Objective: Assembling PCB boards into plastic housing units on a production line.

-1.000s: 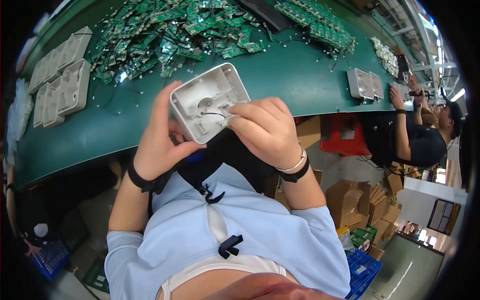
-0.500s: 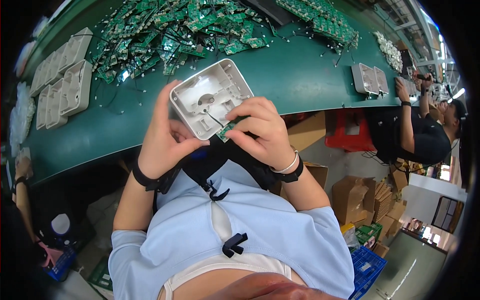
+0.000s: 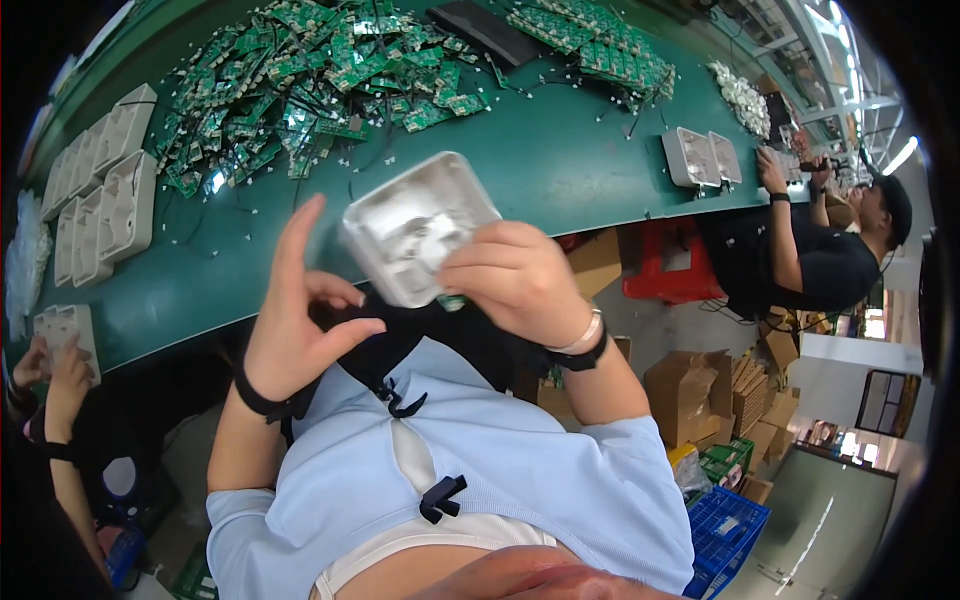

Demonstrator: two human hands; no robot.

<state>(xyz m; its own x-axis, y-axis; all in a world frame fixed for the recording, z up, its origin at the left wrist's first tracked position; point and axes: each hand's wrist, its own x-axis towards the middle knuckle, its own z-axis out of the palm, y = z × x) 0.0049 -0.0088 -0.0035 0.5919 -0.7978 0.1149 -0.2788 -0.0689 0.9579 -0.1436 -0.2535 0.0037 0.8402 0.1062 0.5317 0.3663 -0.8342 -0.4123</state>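
Note:
A white plastic housing (image 3: 405,205), blurred by motion, is tilted with its hollow side facing me. My right hand (image 3: 525,278) grips its right side, thumb and fingers closed over the edge. Just below those fingers peeks the corner of a small green circuit board (image 3: 453,301); most of it is hidden by my hand. Off the housing's left side, my left hand (image 3: 290,330) is open, thumb and fingers spread, holding nothing.
A heap of green circuit boards with black wires (image 3: 330,75) covers the far table (image 3: 560,180). White housings (image 3: 125,205) stand at left, two more (image 3: 695,158) at right. Co-workers sit both sides. A red stool (image 3: 665,262) and cartons (image 3: 690,395) are on the floor.
My left hand has let go of the housing and opened beside it. My right hand now holds the housing alone. At far left, a co-worker's hands have come in with a white housing.

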